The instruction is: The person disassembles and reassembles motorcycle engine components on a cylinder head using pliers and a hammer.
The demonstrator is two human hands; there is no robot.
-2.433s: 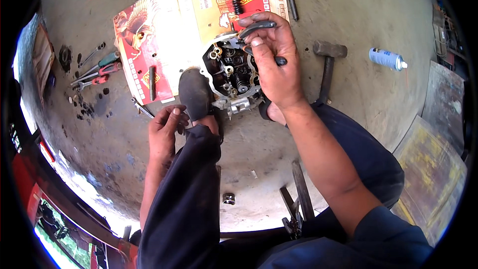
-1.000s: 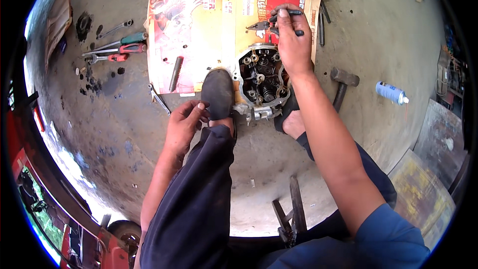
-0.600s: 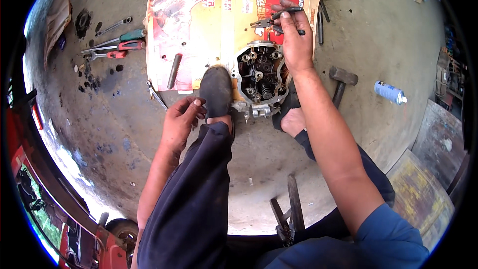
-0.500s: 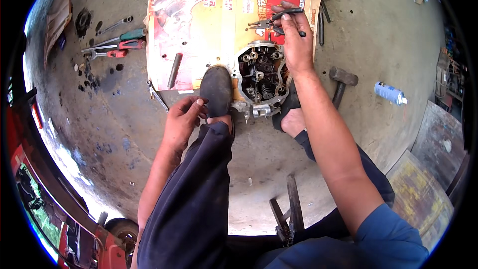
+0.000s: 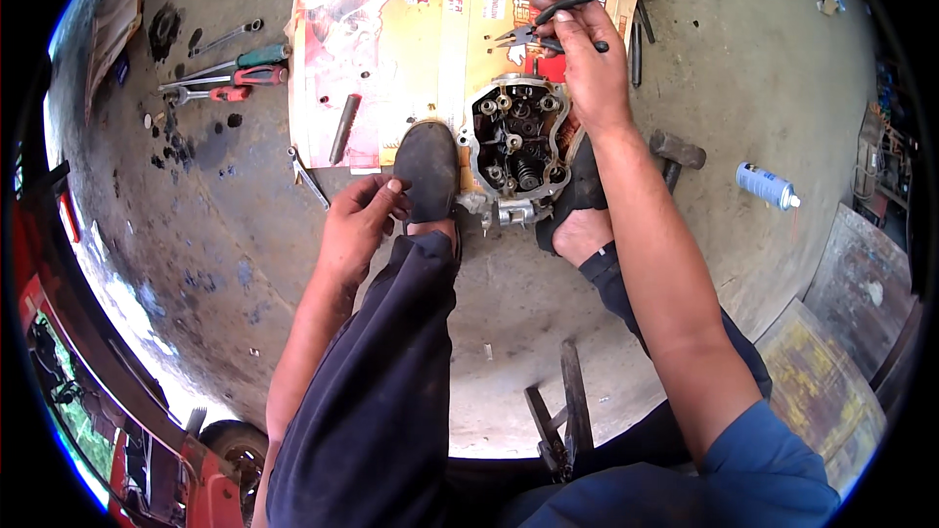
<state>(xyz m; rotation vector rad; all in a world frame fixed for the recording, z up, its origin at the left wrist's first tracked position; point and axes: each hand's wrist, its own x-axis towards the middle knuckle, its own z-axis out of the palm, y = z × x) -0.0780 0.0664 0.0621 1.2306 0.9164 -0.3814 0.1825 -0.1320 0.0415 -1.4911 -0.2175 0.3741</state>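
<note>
In my right hand (image 5: 597,68) is a pair of pliers (image 5: 528,34) with black handles, held just beyond the far edge of an engine cylinder head (image 5: 516,142). Their jaws are spread and point left, with nothing between them that I can see. The cylinder head lies open side up between my shoes, its springs and inner parts exposed. Beside my left shoe (image 5: 426,171), my left hand (image 5: 360,220) hovers with thumb and fingertips pinched together. Whatever it may hold is too small or hidden to make out.
Flattened printed cardboard (image 5: 391,59) lies under the cylinder head, with a dark metal rod (image 5: 344,128) on it. Screwdrivers (image 5: 230,78) and a wrench (image 5: 310,179) lie left. To the right are a hammer (image 5: 677,150) and a spray can (image 5: 766,186). Dark oil stains (image 5: 164,29) mark the floor.
My right hand and the pliers have shifted slightly right and away from me. My left hand has moved a little up beside my shoe, still pinched.
</note>
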